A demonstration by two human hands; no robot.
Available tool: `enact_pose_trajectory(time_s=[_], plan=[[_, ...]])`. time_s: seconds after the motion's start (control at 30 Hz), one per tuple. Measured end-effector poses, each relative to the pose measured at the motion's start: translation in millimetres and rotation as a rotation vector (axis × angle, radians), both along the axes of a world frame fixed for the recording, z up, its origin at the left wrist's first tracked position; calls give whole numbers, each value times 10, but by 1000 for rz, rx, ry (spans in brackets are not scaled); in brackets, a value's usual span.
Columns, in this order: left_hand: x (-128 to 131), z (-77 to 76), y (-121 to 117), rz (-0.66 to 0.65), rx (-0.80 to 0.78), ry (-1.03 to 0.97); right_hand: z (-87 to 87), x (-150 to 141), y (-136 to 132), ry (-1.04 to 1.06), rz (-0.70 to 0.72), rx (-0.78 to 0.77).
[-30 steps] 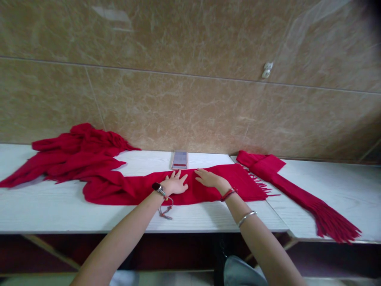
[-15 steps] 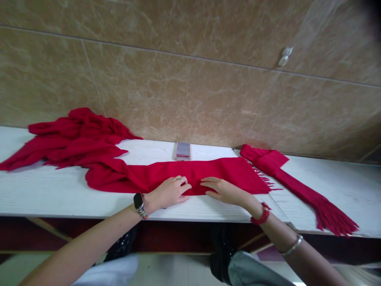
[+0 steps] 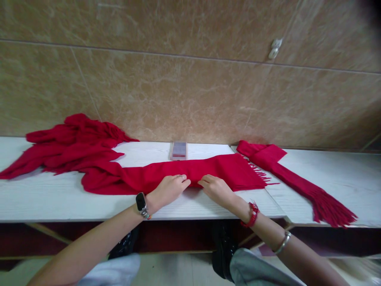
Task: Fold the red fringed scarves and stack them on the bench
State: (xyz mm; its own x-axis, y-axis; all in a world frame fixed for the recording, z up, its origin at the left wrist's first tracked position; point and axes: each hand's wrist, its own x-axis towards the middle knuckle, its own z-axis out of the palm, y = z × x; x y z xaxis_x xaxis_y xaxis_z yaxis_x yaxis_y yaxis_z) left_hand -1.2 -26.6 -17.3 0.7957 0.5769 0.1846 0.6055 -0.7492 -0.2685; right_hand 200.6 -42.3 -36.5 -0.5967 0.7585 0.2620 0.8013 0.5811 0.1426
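Left hand (image 3: 169,188) and right hand (image 3: 217,190) pinch the red scarf (image 3: 220,171) right in front of the phone (image 3: 179,151)!

Each grip is closed on the near edge; the scarf lies along the table (image 3: 59,204), nearside of the phone (fringe (image 3: 262,175) rightward), with crumpled red cloth (image 3: 80,141) left of it, a narrow folded scarf (image 3: 293,184) right.

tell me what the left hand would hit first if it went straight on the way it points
Beyond the red scarf it touches, the left hand would probably meet the right hand first, across a short gap; exact heights are hard to judge.
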Motion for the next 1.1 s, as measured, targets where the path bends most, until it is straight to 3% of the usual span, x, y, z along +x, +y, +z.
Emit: enact_pose_trajectory(time_s=[0.3, 0.53, 0.63, 0.83, 0.97, 1.1], plan=[[44, 41, -75, -40, 47, 44, 28, 21, -12, -26, -41, 44], [-52, 43, -85, -140, 7, 122, -37, 236, -33, -65, 296, 124], [-85, 51, -141, -132, -11, 133, -42, 324, -62, -10, 350, 97], [-6, 47, -298, -51, -50, 123, 100, 274, -85, 161, 281, -75], [78, 1, -381, 3, -82, 91, 228, 106, -22, 177, 180, -106], [87, 39, -398, 2, -141, 75, 246, -78, 122, 145, 185, -231]])
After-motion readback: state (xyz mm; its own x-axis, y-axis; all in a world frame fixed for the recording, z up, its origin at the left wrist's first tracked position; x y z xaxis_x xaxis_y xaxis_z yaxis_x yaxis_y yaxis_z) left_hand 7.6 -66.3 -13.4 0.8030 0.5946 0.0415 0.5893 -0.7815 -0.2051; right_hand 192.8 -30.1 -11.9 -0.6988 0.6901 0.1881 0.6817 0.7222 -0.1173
